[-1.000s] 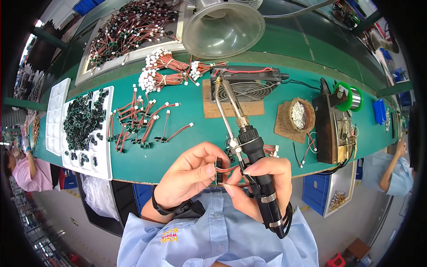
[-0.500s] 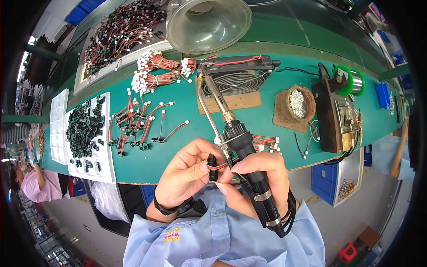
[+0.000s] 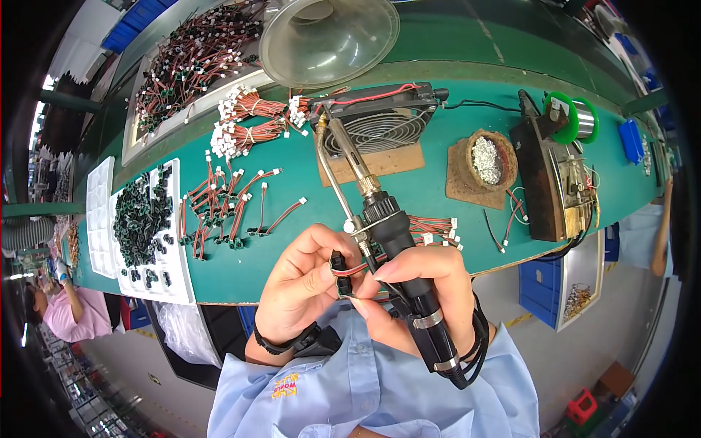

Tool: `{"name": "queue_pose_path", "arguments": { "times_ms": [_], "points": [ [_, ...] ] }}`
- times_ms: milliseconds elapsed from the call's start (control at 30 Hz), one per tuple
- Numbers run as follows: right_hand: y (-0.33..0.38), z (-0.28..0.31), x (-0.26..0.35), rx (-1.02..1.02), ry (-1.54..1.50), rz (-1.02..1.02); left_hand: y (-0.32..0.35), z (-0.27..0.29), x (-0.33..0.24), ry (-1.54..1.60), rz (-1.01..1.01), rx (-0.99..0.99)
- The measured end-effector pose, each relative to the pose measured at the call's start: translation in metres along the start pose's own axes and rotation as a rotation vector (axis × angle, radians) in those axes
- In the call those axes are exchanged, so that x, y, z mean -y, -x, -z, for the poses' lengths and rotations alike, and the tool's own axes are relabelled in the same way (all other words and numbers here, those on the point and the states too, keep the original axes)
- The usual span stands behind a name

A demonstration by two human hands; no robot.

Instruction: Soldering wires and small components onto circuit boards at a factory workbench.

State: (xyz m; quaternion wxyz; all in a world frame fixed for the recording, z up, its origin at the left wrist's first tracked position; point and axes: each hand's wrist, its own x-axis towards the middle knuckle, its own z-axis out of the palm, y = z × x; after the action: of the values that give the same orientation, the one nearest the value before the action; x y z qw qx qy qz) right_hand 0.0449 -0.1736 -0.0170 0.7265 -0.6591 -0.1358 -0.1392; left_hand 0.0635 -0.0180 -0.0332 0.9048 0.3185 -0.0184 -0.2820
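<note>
Between the thumb and fingers of my left hand (image 3: pixel 301 281) is a small black connector part (image 3: pixel 340 274). Red, white and black wires (image 3: pixel 353 270) run from that part toward my right hand (image 3: pixel 438 281). The right fingers wrap around a black soldering iron (image 3: pixel 394 232) with a metal solder feed tube (image 3: pixel 334 168) along its side. Its tip points away from me, toward the fan. My right thumb and index finger close near the wires, and a fingertip reaches the lower end of the black part. The wires' far ends are hidden behind the iron.
A fan (image 3: pixel 387 120) stands on a board beyond the iron, below a clear funnel hood (image 3: pixel 328 44). White trays (image 3: pixel 186 274) of small black parts and wire bundles (image 3: pixel 252 120) lie left. At right are a bowl (image 3: pixel 504 175), solder spool (image 3: pixel 584 120) and wooden-sided device (image 3: pixel 537 182).
The whole view has shifted a little, so bench items sit slightly differently in the picture. Both hands keep nearly the same pose on the black connector part and the soldering iron.
</note>
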Motion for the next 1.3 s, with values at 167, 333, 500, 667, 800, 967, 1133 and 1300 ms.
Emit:
{"name": "queue_pose_path", "arguments": {
  "times_ms": [167, 333, 500, 667, 800, 967, 1133, 1300],
  "points": [
    [-0.0005, 0.0008, -0.0007, 0.005, 0.011, 0.019, -0.0004, -0.0009, 0.0003, -0.013, -0.026, -0.013],
    [-0.0034, 0.0073, 0.0052, 0.144, 0.109, 0.009, -0.0004, -0.0018, 0.0009, -0.024, -0.042, -0.021],
    [-0.0036, 0.0080, 0.0041, 0.142, 0.100, 0.027, -0.0013, -0.0001, 0.0014, -0.047, -0.047, -0.011],
    [-0.0040, 0.0080, 0.0044, 0.145, 0.114, 0.037, -0.0010, -0.0006, 0.0012, -0.058, -0.053, -0.010],
    [-0.0038, 0.0079, 0.0037, 0.144, 0.101, 0.034, -0.0008, -0.0025, 0.0015, -0.080, -0.077, -0.030],
    [-0.0042, 0.0084, 0.0027, 0.163, 0.077, 0.024, -0.0002, -0.0020, 0.0006, -0.070, -0.068, -0.029],
    [-0.0042, 0.0077, 0.0040, 0.159, 0.064, -0.013, -0.0016, -0.0005, 0.0036, -0.087, -0.107, -0.022],
    [-0.0046, 0.0082, 0.0025, 0.176, 0.020, -0.062, -0.0020, 0.0008, 0.0039, -0.066, -0.114, -0.003]
  ]
}}
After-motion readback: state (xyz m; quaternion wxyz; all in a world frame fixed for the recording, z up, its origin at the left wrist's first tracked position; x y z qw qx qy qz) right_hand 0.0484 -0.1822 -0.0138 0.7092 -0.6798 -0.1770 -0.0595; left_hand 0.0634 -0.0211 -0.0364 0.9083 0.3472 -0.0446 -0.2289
